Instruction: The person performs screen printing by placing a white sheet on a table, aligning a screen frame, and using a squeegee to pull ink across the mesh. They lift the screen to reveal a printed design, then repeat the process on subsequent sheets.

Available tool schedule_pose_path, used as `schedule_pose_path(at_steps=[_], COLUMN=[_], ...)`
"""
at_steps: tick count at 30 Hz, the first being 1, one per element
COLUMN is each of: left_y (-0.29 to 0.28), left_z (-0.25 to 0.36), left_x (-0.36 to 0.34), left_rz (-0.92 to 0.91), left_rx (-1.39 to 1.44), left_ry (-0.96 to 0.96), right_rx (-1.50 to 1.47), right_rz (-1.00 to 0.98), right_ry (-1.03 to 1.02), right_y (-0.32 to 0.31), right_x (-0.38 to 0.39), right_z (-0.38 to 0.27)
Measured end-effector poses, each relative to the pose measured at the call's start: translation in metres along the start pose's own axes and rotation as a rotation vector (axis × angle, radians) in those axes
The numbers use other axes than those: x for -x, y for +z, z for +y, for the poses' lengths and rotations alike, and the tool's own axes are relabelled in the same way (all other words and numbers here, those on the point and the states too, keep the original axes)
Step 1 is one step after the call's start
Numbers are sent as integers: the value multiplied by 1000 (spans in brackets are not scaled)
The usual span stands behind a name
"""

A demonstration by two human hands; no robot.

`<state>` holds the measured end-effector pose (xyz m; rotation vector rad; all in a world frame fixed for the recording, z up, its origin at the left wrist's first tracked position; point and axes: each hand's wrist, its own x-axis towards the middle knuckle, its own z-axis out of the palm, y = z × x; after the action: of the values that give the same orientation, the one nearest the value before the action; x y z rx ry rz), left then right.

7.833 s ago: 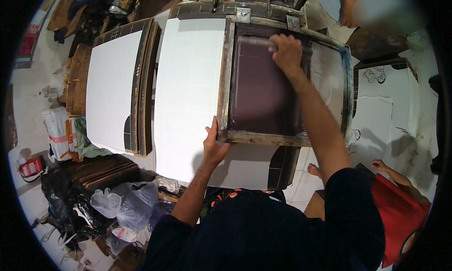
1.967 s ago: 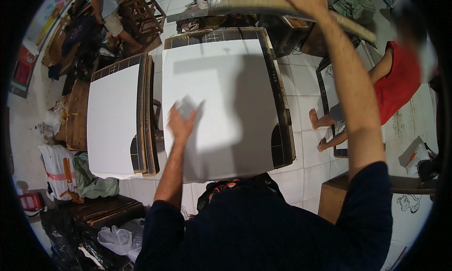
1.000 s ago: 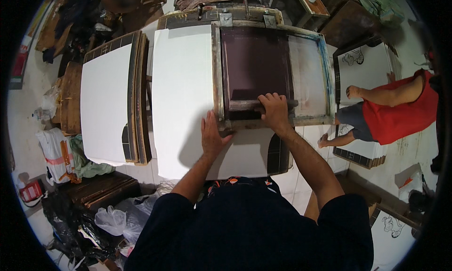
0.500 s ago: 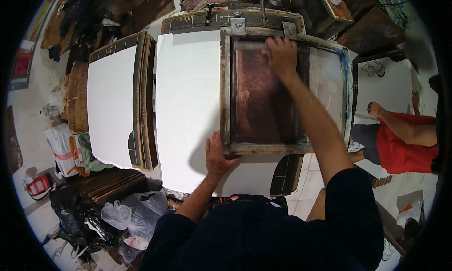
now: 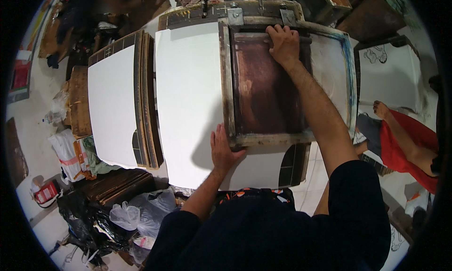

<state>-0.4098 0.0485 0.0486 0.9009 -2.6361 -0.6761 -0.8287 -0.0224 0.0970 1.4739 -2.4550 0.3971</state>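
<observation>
A wooden-framed printing screen (image 5: 282,140) lies over a board covered with white sheet material (image 5: 188,101). Inside the frame is a dark reddish-brown ink area (image 5: 263,87). At its far end my right hand (image 5: 285,45) is closed over the top of a dark squeegee (image 5: 252,30) lying across the screen. My fingers partly hide it. My left hand (image 5: 224,151) rests at the frame's near left corner, fingers stretched out and thumb apart along the near edge, over the white sheet. Whether its palm presses on the frame is hard to make out.
Metal hinge clamps (image 5: 235,16) hold the screen's far side. A second white-covered board (image 5: 111,101) stands on the left. Plastic bags (image 5: 141,217) and stacked boards (image 5: 113,184) lie at lower left. Another person's arm (image 5: 405,134) and red clothing show at right.
The squeegee, blurred by motion before, now looks sharp at the screen's far end under my right hand. My left hand keeps its place by the frame corner. The whole view has shifted slightly.
</observation>
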Motion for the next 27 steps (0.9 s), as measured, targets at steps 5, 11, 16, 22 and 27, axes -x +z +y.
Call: schedule_pose_path(at_steps=[5, 11, 16, 22, 27], left_y=[2, 3, 4, 0, -12], left_z=[1, -3, -2, 9, 15], left_x=[-1, 1, -3, -6, -3], left_rz=[34, 69, 74, 60, 107], left_rx=[5, 57, 110, 505, 482], left_ry=[18, 29, 15, -165, -108], right_rx=[31, -74, -100, -106, -173], right_rz=[-95, -186, -128, -68, -286], right_ry=[10, 64, 58, 31, 57], right_y=[-50, -107, -108, -122, -136], right_x=[118, 264, 275, 231, 208], right_z=[-39, -97, -100, -85, -74])
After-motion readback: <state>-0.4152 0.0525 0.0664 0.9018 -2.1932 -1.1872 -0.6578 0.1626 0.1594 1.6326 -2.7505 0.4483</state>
